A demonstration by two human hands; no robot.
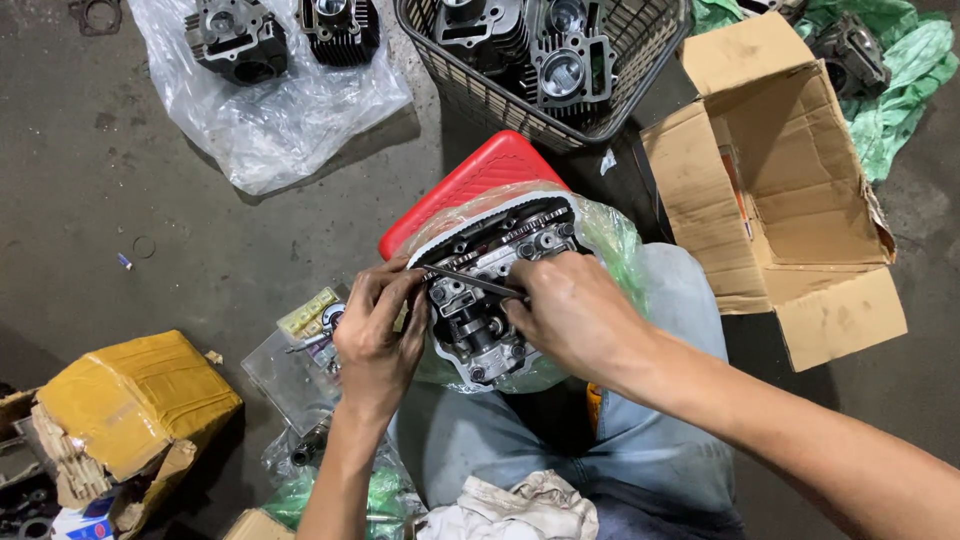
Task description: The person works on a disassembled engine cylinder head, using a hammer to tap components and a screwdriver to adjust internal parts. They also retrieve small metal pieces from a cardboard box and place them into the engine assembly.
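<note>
A cylinder head rests on a clear plastic bag on the person's lap, in front of a red stool. The left hand and the right hand each pinch one end of a thin metal rod — laid across the head's top. A wire basket of engine parts stands beyond.

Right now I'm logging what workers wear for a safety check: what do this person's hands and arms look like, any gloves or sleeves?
Both are bare. The left hand and right hand wear no gloves, and no ring, watch or band shows. Both forearms are uncovered as far as the picture reaches, with no sleeve in view. The fingers look smudged with dark grime. Below them the person wears light blue jeans.
</note>
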